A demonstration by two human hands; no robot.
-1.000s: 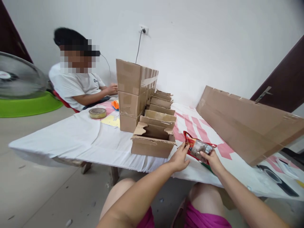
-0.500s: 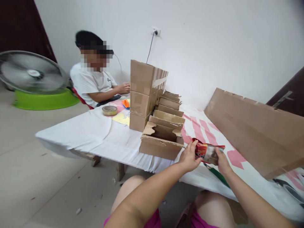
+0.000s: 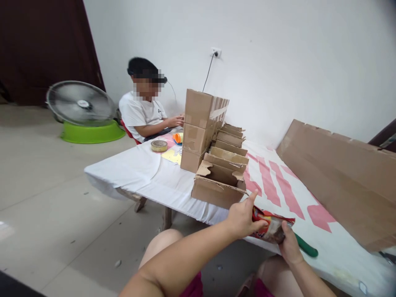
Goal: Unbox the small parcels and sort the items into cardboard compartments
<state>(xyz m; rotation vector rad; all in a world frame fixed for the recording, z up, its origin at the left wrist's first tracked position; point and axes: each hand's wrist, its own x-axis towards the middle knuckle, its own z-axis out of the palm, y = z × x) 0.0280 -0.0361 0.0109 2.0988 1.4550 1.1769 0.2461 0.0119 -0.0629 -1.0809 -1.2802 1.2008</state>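
Both my hands hold a red snack packet (image 3: 272, 229) with a clear window, just above the near edge of the white-covered table (image 3: 139, 173). My left hand (image 3: 243, 216) grips the packet's left end, index finger raised. My right hand (image 3: 287, 243) grips its right end from below. Right in front of my left hand stands an open cardboard box (image 3: 218, 187), first in a row of open boxes (image 3: 229, 140) running away from me.
A tall stack of taped boxes (image 3: 201, 128) stands beside the row. A large flat cardboard sheet (image 3: 343, 177) leans at the right. A green-handled tool (image 3: 306, 248) lies by my right hand. Another person (image 3: 145, 111) sits at the far end near a tape roll (image 3: 159, 145). A floor fan (image 3: 81, 107) stands left.
My view has swung left and back, showing more floor and the fan. The packet has dropped from over the table toward its near edge, closer to me, still in both hands.
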